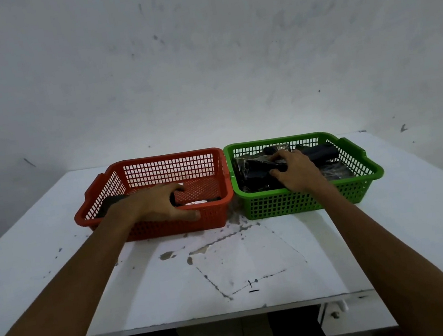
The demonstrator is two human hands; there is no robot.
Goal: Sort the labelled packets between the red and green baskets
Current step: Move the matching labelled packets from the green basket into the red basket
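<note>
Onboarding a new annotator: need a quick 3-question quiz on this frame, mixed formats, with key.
1. True or false: the green basket holds more dark packets than the red basket.
2. Which hand reaches into the green basket? A) left B) right C) neither
3. Fill in: the left hand lies across the red basket's ____ rim.

Key:
1. True; the red basket shows mostly bare floor.
2. B; the right hand rests on the packets, grip unclear.
3. Near (front); thumb outside the wall, fingers inside on a dark packet.
</note>
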